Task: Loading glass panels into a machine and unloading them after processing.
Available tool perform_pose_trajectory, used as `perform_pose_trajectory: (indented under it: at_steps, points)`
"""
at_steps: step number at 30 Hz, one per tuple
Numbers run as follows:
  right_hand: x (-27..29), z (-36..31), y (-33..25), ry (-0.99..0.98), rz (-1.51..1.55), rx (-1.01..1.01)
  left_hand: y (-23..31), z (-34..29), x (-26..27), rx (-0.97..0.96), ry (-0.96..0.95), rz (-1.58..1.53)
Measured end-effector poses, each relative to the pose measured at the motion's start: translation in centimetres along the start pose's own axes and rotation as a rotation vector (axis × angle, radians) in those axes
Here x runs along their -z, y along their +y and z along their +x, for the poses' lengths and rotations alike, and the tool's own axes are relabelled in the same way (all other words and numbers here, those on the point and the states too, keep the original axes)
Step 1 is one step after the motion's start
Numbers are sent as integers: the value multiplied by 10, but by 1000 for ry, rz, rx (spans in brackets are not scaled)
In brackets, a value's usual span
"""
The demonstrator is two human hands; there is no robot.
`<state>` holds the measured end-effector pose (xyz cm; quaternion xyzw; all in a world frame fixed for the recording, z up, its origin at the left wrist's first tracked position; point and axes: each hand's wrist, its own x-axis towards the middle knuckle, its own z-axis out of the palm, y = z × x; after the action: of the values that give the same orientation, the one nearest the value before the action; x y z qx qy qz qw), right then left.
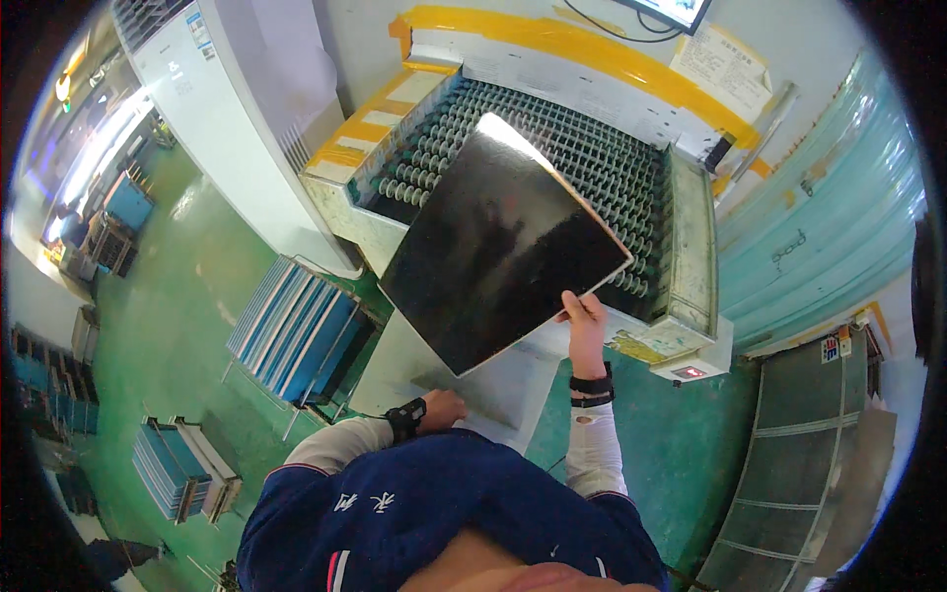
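Observation:
A large, flat, glossy black panel (503, 242) with thin pale edges is held up at a tilt over the near part of a roller conveyor (538, 113). My right hand (584, 318) pinches its lower right edge, thumb on the dark face. Whether the panel's far side touches the rollers cannot be made out. My left hand (442, 409) is low by my body, above the left part of a pale work surface (528, 380). Its fingers are curled in, and what they hold, if anything, is hidden.
Left of me, a rack of upright blue and white panels (296, 331) stands on the green floor, with a smaller rack (178, 469) beyond. A white cabinet (232, 118) rises beside the conveyor. Right are a translucent plastic curtain (819, 227) and a grey framed panel (804, 464).

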<state>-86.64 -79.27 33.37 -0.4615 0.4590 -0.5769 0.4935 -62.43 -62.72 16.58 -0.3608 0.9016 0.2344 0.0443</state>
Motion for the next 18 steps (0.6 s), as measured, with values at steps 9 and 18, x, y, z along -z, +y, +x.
perform_pose_trajectory:
  at_steps: [9,18]
  points:
    - [27,-21,-21,126,431,-134,-9,0,-17,16,53,-94]
    - [58,-27,2,115,750,-182,-3,5,-16,40,13,14]
